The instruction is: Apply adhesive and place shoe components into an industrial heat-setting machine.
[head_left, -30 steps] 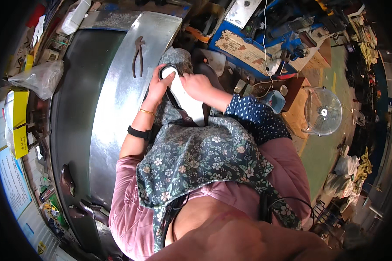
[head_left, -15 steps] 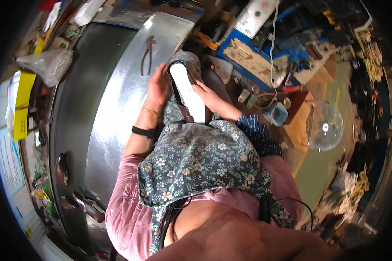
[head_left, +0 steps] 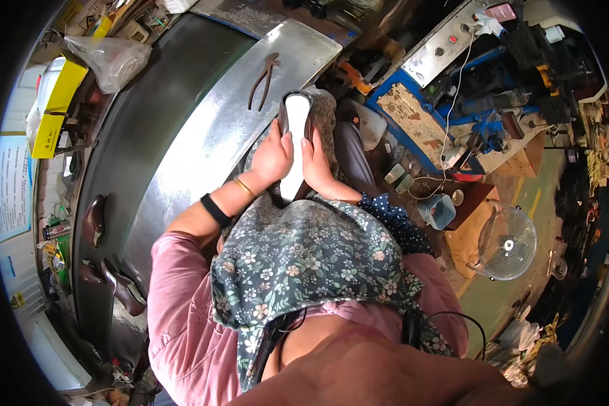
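Observation:
A dark brown leather shoe point(head_left: 283, 111) lies over my lap, with a long white insole point(head_left: 296, 152) facing up. My left hand point(head_left: 273, 157) is closed around its left side, the thumb along the white edge. Gripping the opposite side is my right hand point(head_left: 317, 166), its thumb also near the white edge. The far end of the shoe shows beyond both hands; the near end meets my flowered apron point(head_left: 311, 264). A pair of rusty pincers point(head_left: 264, 81) rests on the metal bench, just past my left hand.
The shiny metal bench point(head_left: 183, 155) and a dark belt point(head_left: 125, 149) run along my left, with several brown shoes point(head_left: 125, 287) on the belt. Yellow boxes point(head_left: 47, 135) stand farther left. At right are a blue-framed machine point(head_left: 413, 118), a small bucket point(head_left: 438, 211) and a fan point(head_left: 506, 245).
My left hand has moved from beside the shoe's far end down onto its left side and now grips it. The shoe stands straighter, and the whole view has shifted.

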Demonstrator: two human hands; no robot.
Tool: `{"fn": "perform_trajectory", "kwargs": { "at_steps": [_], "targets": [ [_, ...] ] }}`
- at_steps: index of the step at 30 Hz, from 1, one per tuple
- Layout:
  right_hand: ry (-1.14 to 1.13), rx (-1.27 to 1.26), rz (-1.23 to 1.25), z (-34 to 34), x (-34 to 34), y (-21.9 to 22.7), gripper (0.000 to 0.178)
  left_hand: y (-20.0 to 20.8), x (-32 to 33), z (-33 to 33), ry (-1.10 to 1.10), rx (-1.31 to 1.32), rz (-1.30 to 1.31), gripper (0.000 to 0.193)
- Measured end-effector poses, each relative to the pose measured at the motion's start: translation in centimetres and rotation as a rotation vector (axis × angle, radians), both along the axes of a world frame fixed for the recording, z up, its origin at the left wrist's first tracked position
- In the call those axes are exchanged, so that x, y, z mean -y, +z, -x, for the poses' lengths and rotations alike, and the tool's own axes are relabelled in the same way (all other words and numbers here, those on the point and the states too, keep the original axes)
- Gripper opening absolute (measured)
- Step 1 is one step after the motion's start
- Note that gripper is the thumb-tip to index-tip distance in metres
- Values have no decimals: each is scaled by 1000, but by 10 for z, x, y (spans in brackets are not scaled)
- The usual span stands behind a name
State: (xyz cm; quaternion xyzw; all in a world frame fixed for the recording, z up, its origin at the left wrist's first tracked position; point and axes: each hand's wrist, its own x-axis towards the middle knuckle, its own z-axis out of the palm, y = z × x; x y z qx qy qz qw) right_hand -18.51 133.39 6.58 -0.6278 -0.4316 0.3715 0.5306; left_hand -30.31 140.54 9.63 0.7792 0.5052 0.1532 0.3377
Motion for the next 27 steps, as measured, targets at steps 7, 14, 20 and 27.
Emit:
{"fn": "perform_trajectory", "kwargs": {
  "at_steps": [7, 14, 20, 27],
  "targets": [
    [36, -47, -9, -23, 1, -17, 62, -26, -12, -17, -4, 596, 164, 59],
    [203, 189, 199, -22, 21, 2, 64, -27, -83, -36, 94, 952, 1072, 68],
    [136, -544, 54, -70, -55, 0, 80, -8, -57, -49, -17, 836, 867, 64],
    [291, -536, 21, -67, -67, 5, 45, -12, -51, -45, -51, 851, 746, 50]
  ]
}}
